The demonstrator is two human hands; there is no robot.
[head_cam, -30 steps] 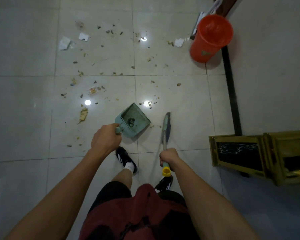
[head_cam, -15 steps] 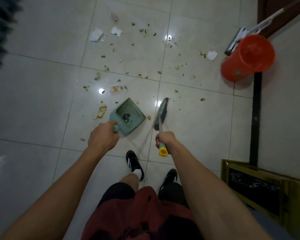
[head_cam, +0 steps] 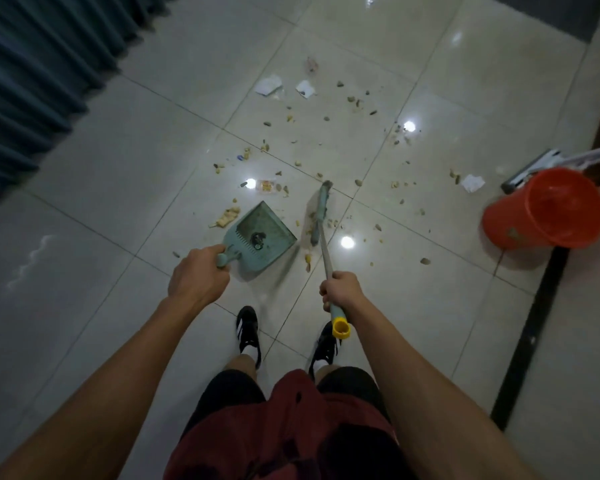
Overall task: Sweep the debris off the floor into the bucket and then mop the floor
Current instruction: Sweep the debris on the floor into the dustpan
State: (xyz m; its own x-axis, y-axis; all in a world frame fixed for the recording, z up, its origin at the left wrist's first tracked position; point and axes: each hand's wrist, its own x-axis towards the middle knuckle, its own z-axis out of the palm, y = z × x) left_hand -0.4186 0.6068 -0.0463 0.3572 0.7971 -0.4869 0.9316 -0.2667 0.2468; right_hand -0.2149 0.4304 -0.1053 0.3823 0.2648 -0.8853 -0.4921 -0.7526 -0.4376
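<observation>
My left hand (head_cam: pixel 198 277) grips the handle of a teal dustpan (head_cam: pixel 262 242), whose open edge faces the debris. A small dark object lies inside the pan. My right hand (head_cam: pixel 340 291) grips the broom's pole just above its yellow end cap; the broom head (head_cam: pixel 321 211) stands on the floor right of the dustpan. Crumbs, small stones and white paper scraps (head_cam: pixel 269 85) lie scattered over the pale tiles ahead. An orange bucket (head_cam: pixel 544 209) stands at the right by the wall.
A mop (head_cam: pixel 541 166) leans behind the bucket against a dark door frame. Dark blue curtains (head_cam: pixel 32 71) hang at the upper left. A black strip (head_cam: pixel 530 337) runs along the floor at the right. My two black shoes stand just behind the tools.
The view has swung left, so the bucket and debris now sit further right and the curtains show. The dustpan and broom stay in my hands, slightly further apart.
</observation>
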